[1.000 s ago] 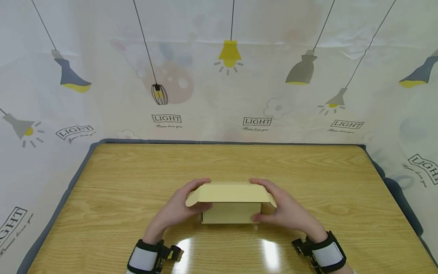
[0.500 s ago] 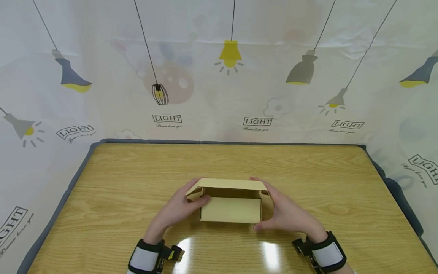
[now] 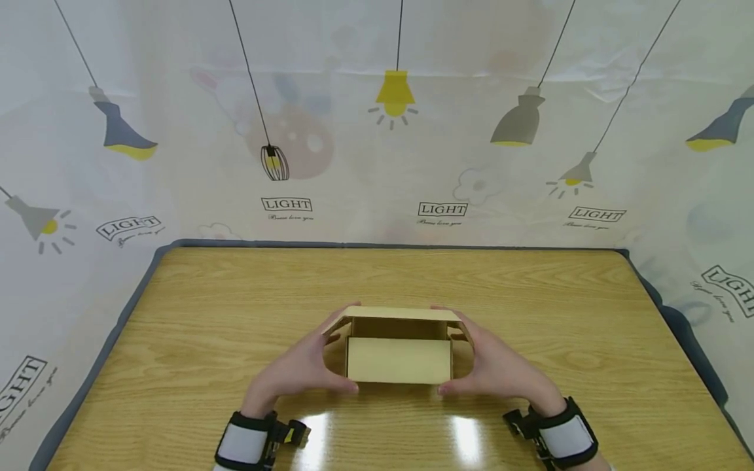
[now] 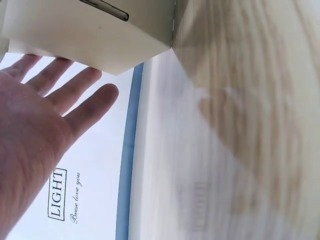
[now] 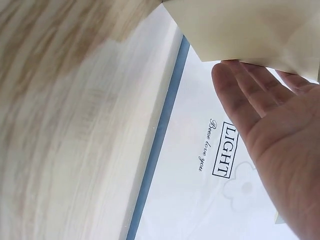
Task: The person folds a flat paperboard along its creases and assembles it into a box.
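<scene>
A pale yellow cardboard box [image 3: 398, 360] stands on the table with its lid [image 3: 406, 314] tilted partway up, so a dark gap shows above the front panel. My left hand [image 3: 300, 364] spans the box's left end, thumb at the lower front corner and fingers behind. At the right end my right hand [image 3: 501, 365] holds it likewise, thumb at the lower front corner. In the left wrist view, the fingers [image 4: 82, 85] reach along the box's far side. The right wrist view shows fingers [image 5: 250, 85] against the box too. What the box holds inside cannot be seen.
The wooden table [image 3: 235, 294] has a dark blue edge strip [image 3: 330, 244] at its back and sides. Beyond it hangs a pale sheet [image 3: 365, 163] printed with lamps. A strapped camera band [image 3: 247, 438] sits on the left wrist, another band [image 3: 559, 435] on the right.
The lid has swung up from over the front panel, opening a gap. My left thumb has moved from the upper front down to the lower left corner.
</scene>
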Demonstrator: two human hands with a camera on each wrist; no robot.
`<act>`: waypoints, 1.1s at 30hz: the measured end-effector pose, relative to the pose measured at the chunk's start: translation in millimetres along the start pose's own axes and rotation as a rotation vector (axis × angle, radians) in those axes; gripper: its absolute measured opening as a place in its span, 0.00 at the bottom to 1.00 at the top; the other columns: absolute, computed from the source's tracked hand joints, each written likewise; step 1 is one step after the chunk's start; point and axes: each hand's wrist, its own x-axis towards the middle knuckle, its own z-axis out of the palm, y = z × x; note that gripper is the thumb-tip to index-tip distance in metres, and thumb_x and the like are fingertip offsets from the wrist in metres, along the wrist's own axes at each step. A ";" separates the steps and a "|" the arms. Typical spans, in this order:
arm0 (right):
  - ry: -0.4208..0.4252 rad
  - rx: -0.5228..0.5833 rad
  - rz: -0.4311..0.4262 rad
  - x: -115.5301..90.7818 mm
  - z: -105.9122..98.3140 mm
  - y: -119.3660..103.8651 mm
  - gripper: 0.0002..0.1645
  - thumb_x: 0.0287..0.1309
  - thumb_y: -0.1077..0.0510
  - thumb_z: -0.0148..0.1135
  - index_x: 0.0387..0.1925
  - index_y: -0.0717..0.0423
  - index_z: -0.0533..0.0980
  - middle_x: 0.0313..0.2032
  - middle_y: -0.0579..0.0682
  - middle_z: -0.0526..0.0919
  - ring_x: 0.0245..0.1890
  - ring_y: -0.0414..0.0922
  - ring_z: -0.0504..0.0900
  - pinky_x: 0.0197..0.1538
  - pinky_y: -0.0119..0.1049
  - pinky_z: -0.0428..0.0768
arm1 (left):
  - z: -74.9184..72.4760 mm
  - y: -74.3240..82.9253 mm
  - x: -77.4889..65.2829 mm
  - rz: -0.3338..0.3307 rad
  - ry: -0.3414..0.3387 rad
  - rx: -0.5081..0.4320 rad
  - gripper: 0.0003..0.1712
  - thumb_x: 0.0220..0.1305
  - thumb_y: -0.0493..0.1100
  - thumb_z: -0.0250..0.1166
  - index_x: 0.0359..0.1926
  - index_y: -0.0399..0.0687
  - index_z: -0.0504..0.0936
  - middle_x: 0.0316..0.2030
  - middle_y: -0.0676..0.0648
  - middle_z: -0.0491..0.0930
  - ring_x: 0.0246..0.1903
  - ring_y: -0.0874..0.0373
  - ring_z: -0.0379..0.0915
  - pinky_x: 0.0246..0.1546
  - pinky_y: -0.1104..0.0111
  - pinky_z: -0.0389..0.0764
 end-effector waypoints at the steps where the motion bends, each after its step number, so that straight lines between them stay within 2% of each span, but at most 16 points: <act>1: -0.003 0.006 0.004 0.0 0.0 0.1 0.73 0.42 0.46 0.88 0.82 0.31 0.51 0.80 0.54 0.64 0.74 0.62 0.72 0.72 0.66 0.76 | 0.5 0.2 0.4 -0.011 0.005 0.003 0.74 0.50 0.40 0.84 0.85 0.69 0.43 0.86 0.42 0.43 0.84 0.37 0.43 0.82 0.37 0.54; 6: -0.022 0.021 0.047 -1.3 -1.5 0.6 0.70 0.46 0.46 0.86 0.82 0.54 0.54 0.75 0.60 0.70 0.71 0.62 0.76 0.71 0.63 0.77 | 2.9 1.0 2.3 -0.041 0.041 0.022 0.68 0.53 0.42 0.83 0.85 0.51 0.47 0.82 0.37 0.56 0.82 0.36 0.53 0.81 0.39 0.60; 8: -0.028 0.020 0.057 -1.7 -2.2 1.3 0.68 0.48 0.45 0.85 0.81 0.58 0.54 0.74 0.63 0.71 0.70 0.64 0.76 0.70 0.63 0.78 | 3.3 0.9 3.2 -0.041 0.045 0.019 0.65 0.55 0.42 0.82 0.84 0.47 0.49 0.81 0.36 0.58 0.81 0.35 0.55 0.80 0.39 0.62; 13: -0.036 0.054 0.042 -0.8 -3.6 2.4 0.62 0.52 0.46 0.83 0.80 0.53 0.57 0.74 0.61 0.72 0.70 0.64 0.76 0.69 0.64 0.79 | 2.5 -0.1 4.5 -0.053 0.054 -0.001 0.61 0.56 0.43 0.82 0.82 0.45 0.53 0.80 0.35 0.61 0.80 0.35 0.57 0.79 0.39 0.65; 22: -0.024 0.008 0.075 -0.3 -4.2 2.5 0.64 0.52 0.43 0.82 0.80 0.59 0.57 0.76 0.65 0.68 0.70 0.67 0.75 0.69 0.68 0.76 | 1.2 -1.5 5.0 -0.123 0.059 -0.015 0.63 0.58 0.48 0.81 0.83 0.43 0.50 0.80 0.32 0.59 0.77 0.29 0.59 0.76 0.36 0.66; 33: -0.022 -0.001 0.111 -0.8 -5.8 1.3 0.64 0.53 0.41 0.80 0.80 0.64 0.57 0.76 0.69 0.67 0.72 0.71 0.72 0.71 0.71 0.72 | 0.5 -3.1 5.3 -0.107 0.072 -0.010 0.55 0.60 0.48 0.79 0.81 0.46 0.58 0.79 0.31 0.61 0.73 0.26 0.66 0.72 0.35 0.71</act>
